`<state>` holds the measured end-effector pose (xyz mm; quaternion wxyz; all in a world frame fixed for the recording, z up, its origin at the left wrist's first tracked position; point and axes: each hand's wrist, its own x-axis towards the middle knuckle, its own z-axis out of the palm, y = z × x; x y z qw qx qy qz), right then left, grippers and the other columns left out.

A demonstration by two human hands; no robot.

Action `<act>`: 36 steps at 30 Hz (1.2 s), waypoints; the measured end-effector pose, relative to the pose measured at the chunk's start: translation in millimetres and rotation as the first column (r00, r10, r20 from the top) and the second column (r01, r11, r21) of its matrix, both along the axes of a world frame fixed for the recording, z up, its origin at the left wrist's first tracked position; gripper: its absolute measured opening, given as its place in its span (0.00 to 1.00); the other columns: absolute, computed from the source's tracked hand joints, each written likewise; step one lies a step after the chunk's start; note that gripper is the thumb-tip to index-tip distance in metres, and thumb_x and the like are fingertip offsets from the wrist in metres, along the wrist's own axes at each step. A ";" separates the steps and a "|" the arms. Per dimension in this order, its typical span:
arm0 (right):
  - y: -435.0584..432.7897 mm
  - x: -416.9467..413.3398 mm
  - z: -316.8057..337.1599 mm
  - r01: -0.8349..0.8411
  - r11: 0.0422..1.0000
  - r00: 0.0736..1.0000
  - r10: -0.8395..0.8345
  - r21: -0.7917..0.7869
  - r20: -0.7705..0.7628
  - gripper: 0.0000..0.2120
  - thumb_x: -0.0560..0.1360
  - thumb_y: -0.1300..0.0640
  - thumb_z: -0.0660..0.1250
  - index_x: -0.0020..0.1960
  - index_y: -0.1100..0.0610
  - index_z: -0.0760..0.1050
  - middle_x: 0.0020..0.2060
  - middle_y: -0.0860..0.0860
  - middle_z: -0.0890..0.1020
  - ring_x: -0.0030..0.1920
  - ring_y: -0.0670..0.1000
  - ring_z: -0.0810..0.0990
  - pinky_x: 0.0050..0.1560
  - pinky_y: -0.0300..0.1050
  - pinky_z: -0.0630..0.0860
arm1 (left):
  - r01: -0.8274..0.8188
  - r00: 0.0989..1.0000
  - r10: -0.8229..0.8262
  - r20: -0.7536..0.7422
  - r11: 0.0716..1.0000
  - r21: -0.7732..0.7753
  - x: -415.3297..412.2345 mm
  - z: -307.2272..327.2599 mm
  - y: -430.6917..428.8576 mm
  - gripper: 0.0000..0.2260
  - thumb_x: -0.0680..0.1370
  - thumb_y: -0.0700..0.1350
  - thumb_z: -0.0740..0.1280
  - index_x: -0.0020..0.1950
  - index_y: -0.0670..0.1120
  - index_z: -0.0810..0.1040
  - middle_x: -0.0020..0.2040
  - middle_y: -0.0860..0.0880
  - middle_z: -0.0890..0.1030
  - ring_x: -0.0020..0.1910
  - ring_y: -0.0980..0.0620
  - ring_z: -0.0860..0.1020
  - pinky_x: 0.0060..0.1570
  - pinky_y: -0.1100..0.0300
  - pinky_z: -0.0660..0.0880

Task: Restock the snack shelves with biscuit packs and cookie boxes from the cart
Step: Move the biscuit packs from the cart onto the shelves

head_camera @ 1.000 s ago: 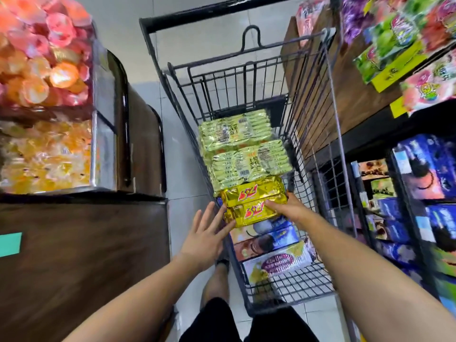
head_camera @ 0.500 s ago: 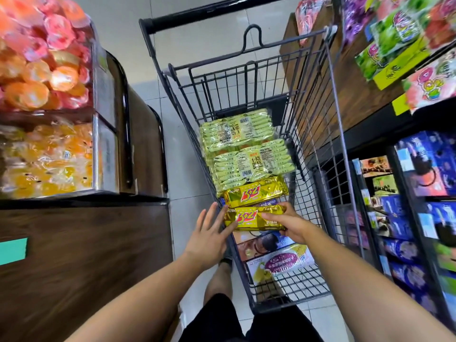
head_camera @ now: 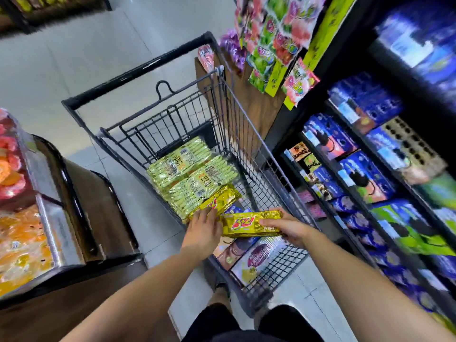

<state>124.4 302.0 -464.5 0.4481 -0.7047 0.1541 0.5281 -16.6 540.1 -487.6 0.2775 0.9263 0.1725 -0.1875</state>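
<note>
A dark wire cart (head_camera: 249,134) stands in the aisle, holding two stacks of pale green biscuit packs (head_camera: 190,174), gold biscuit packs and cookie boxes (head_camera: 256,260) at the near end. My right hand (head_camera: 288,227) grips one gold biscuit pack (head_camera: 249,224) with red print, lifted just above the boxes. My left hand (head_camera: 203,232) lies on a second gold pack (head_camera: 216,202) that rests against the green stacks; whether its fingers close on the pack is hard to tell. The snack shelves (head_camera: 370,169) on the right hold blue and green cookie boxes.
Candy bags (head_camera: 276,40) hang above the cart's far right corner. A display of orange and red jelly cups (head_camera: 17,218) sits on a dark wooden counter (head_camera: 81,304) at my left. Pale tiled floor (head_camera: 74,58) runs ahead. My legs show below the cart.
My right hand has lifted one gold pack off the pile and drawn it right. My left hand moved onto the other gold pack. My view has tilted toward the right shelves.
</note>
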 end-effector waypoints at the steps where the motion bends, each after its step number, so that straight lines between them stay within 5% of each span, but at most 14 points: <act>1: -11.6 -1.6 10.2 0.039 0.999 0.999 -0.040 0.015 0.017 0.30 0.71 0.57 0.78 0.68 0.52 0.69 0.51 0.54 0.83 0.40 0.47 0.83 0.32 0.39 0.70 | -0.051 0.999 0.050 -0.017 0.994 -0.096 11.8 7.2 -6.9 0.24 0.85 0.52 0.57 0.78 0.40 0.64 0.75 0.39 0.67 0.75 0.39 0.63 0.74 0.47 0.59; 3: -34.9 -5.6 26.7 0.114 0.993 0.991 -0.116 0.039 0.059 0.29 0.72 0.58 0.77 0.68 0.52 0.69 0.50 0.53 0.84 0.37 0.47 0.82 0.32 0.39 0.72 | -0.178 0.982 0.152 -0.113 0.942 -0.285 32.3 22.6 -24.6 0.27 0.84 0.56 0.58 0.77 0.40 0.63 0.73 0.39 0.71 0.72 0.40 0.69 0.71 0.51 0.64; 6: -72.9 -18.5 47.2 0.240 0.965 0.966 -0.248 0.103 0.074 0.31 0.71 0.59 0.77 0.70 0.51 0.68 0.57 0.57 0.83 0.48 0.54 0.81 0.45 0.45 0.73 | -0.350 0.932 0.239 -0.271 0.787 -0.509 49.3 43.8 -61.1 0.26 0.83 0.60 0.59 0.70 0.40 0.71 0.56 0.42 0.79 0.49 0.43 0.79 0.53 0.58 0.77; 9: -114.9 -40.9 70.1 0.307 0.948 0.945 -0.314 0.084 0.087 0.33 0.67 0.50 0.80 0.68 0.46 0.68 0.49 0.46 0.83 0.40 0.45 0.81 0.35 0.39 0.71 | -0.416 0.907 0.243 -0.343 0.639 -0.647 53.1 60.1 -107.0 0.23 0.81 0.60 0.63 0.64 0.42 0.76 0.60 0.41 0.80 0.53 0.47 0.79 0.58 0.50 0.75; 14: -204.8 -99.0 88.2 0.402 0.909 0.893 -0.416 0.110 0.173 0.41 0.56 0.40 0.80 0.66 0.45 0.68 0.51 0.45 0.80 0.46 0.44 0.76 0.41 0.43 0.65 | -0.346 0.931 0.165 -0.325 0.678 -0.649 32.9 83.3 -205.0 0.16 0.82 0.54 0.66 0.56 0.41 0.79 0.57 0.40 0.83 0.48 0.48 0.78 0.49 0.57 0.71; 17: -261.5 -140.4 95.0 0.492 0.858 0.839 -0.513 0.150 0.182 0.36 0.66 0.45 0.81 0.67 0.46 0.65 0.56 0.49 0.78 0.49 0.48 0.76 0.43 0.45 0.67 | -0.323 0.937 0.130 -0.325 0.677 -0.661 6.0 98.0 -269.3 0.11 0.82 0.53 0.65 0.54 0.45 0.76 0.48 0.52 0.83 0.44 0.54 0.82 0.44 0.61 0.79; 20: -316.7 -178.3 98.6 0.563 0.809 0.776 -0.588 0.171 0.228 0.34 0.70 0.50 0.79 0.68 0.49 0.64 0.53 0.50 0.79 0.51 0.51 0.77 0.49 0.47 0.68 | -0.284 0.939 0.064 -0.338 0.699 -0.656 -17.0 103.7 -328.1 0.22 0.79 0.54 0.69 0.64 0.39 0.76 0.60 0.41 0.80 0.57 0.42 0.79 0.63 0.46 0.75; 23: -367.0 -212.8 107.7 0.645 0.736 0.687 -0.676 0.205 0.266 0.36 0.68 0.52 0.80 0.69 0.55 0.64 0.50 0.51 0.83 0.50 0.51 0.82 0.52 0.47 0.74 | -0.301 0.929 0.046 -0.367 0.671 -0.678 -37.2 116.8 -382.5 0.15 0.75 0.53 0.74 0.53 0.44 0.79 0.47 0.46 0.83 0.46 0.47 0.78 0.54 0.56 0.70; 25: -393.6 -232.6 116.4 0.697 0.685 0.622 -0.725 0.213 0.295 0.36 0.69 0.53 0.80 0.68 0.56 0.63 0.55 0.53 0.83 0.51 0.50 0.83 0.50 0.44 0.78 | -0.281 0.933 0.026 -0.360 0.679 -0.678 -45.5 123.9 -414.1 0.11 0.78 0.51 0.71 0.55 0.46 0.78 0.49 0.47 0.82 0.46 0.51 0.76 0.49 0.58 0.68; 27: -419.8 -252.2 125.5 0.735 0.638 0.573 -0.765 0.228 0.294 0.28 0.69 0.52 0.80 0.60 0.56 0.69 0.49 0.50 0.85 0.44 0.45 0.84 0.41 0.43 0.79 | -0.231 0.944 -0.015 -0.331 0.686 -0.690 -51.2 133.0 -444.5 0.11 0.79 0.51 0.70 0.56 0.47 0.77 0.50 0.47 0.82 0.47 0.51 0.76 0.47 0.58 0.68; 30: -464.6 -284.8 139.9 0.810 0.544 0.461 -0.822 0.221 0.333 0.16 0.70 0.52 0.79 0.41 0.59 0.74 0.29 0.46 0.83 0.31 0.42 0.82 0.49 0.52 0.82 | -0.129 0.947 -0.131 -0.293 0.680 -0.721 -64.3 154.1 -496.6 0.07 0.80 0.48 0.68 0.47 0.46 0.79 0.38 0.51 0.83 0.39 0.53 0.77 0.43 0.58 0.69; 33: -494.9 -309.7 157.9 0.860 0.451 0.348 -0.860 0.238 0.374 0.16 0.70 0.51 0.79 0.47 0.63 0.81 0.39 0.53 0.87 0.42 0.51 0.87 0.57 0.60 0.81 | -0.034 0.944 -0.224 -0.242 0.665 -0.746 -72.2 169.8 -537.1 0.07 0.80 0.47 0.68 0.47 0.45 0.81 0.41 0.48 0.85 0.39 0.50 0.79 0.42 0.59 0.71; 36: -516.9 -332.8 174.6 0.887 0.389 0.261 -0.868 0.250 0.424 0.22 0.70 0.46 0.78 0.53 0.63 0.83 0.47 0.58 0.87 0.52 0.57 0.86 0.59 0.58 0.80 | 0.054 0.931 -0.308 -0.196 0.648 -0.760 -77.4 181.0 -567.4 0.10 0.79 0.49 0.69 0.52 0.43 0.82 0.43 0.48 0.87 0.36 0.53 0.84 0.31 0.66 0.75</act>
